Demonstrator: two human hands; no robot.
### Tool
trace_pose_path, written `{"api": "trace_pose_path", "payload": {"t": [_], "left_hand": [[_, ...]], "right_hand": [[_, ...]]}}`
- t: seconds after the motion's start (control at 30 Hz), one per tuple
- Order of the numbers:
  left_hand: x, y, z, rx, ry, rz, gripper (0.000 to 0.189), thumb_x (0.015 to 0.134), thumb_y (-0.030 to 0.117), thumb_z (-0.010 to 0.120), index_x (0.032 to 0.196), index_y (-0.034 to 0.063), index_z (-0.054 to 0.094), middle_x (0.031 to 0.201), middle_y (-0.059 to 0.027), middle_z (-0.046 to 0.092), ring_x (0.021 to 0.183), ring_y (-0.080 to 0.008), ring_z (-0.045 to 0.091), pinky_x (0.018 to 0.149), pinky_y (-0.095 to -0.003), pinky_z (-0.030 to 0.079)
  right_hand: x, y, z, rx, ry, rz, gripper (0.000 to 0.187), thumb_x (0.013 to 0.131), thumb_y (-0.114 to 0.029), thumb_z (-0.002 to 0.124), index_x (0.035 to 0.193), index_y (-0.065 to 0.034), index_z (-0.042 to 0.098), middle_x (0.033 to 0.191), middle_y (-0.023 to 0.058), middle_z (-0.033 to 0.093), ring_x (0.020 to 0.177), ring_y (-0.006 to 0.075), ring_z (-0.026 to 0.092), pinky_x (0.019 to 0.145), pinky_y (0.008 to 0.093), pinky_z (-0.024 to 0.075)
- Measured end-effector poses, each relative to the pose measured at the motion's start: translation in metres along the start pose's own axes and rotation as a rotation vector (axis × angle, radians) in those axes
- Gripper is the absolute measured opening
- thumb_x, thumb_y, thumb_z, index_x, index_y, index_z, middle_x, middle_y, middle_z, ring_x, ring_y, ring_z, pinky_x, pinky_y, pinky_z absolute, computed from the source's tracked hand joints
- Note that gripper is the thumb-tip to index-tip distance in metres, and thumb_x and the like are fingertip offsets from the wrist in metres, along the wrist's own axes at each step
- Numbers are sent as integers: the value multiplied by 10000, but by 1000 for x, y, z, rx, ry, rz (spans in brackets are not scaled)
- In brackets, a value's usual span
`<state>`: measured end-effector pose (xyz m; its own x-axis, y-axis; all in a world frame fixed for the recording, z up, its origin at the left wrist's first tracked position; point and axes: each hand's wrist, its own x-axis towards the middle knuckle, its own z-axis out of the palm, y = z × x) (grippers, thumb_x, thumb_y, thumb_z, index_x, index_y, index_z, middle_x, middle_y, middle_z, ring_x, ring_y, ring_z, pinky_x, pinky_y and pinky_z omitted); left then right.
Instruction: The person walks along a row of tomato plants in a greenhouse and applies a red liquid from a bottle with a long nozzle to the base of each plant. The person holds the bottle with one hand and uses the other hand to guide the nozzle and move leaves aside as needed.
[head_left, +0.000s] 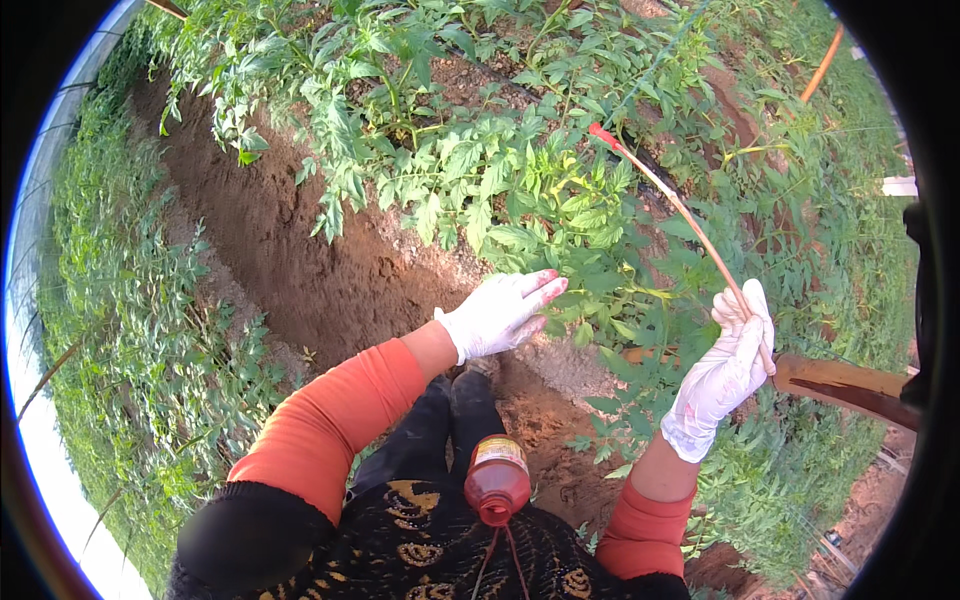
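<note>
My right hand (720, 375), in a thin white glove, grips the lower end of a slender wooden stick (686, 214). The stick slants up and away to a red-coated tip (604, 136) above the leaves. My left hand (495, 319), gloved too, reaches over the edge of a tomato plant (555, 202) with its fingers extended and nothing held. Red stains mark its fingertips; whether they touch the leaves I cannot tell. Against my front hangs an uncapped plastic bottle (496, 476) on a cord (506, 559). Red liquid colours its inside, and its label bears writing.
A thick bamboo pole (840, 386) juts in from the right, close to my right hand. A bare soil path (300, 255) runs along the left, with another plant row (172, 360) beyond it. A thin blue-green string (660, 64) rises from the plants at top right.
</note>
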<state>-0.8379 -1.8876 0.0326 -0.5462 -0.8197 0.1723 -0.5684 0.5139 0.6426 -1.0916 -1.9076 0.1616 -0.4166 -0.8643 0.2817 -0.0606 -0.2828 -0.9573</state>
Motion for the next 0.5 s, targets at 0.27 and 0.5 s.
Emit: {"api": "trace_pose_path", "payload": {"t": [0.27, 0.5], "left_hand": [[131, -87, -90, 246, 425, -6, 700, 850, 506, 568, 1389, 92, 403, 1347, -155, 480, 1270, -333, 420, 1072, -480, 290], [92, -82, -50, 149, -59, -258, 808, 843, 648, 481, 1402, 74, 375, 1073, -166, 566, 1057, -337, 529, 992, -470, 344]], "right_hand": [[12, -3, 6, -11, 35, -34, 357, 965, -127, 440, 1170, 158, 502, 1031, 239, 602, 826, 223, 607, 743, 313, 508], [20, -18, 8, -34, -173, -116, 246, 956, -131, 459, 961, 110, 511, 954, 160, 512, 787, 198, 503, 677, 301, 426]]}}
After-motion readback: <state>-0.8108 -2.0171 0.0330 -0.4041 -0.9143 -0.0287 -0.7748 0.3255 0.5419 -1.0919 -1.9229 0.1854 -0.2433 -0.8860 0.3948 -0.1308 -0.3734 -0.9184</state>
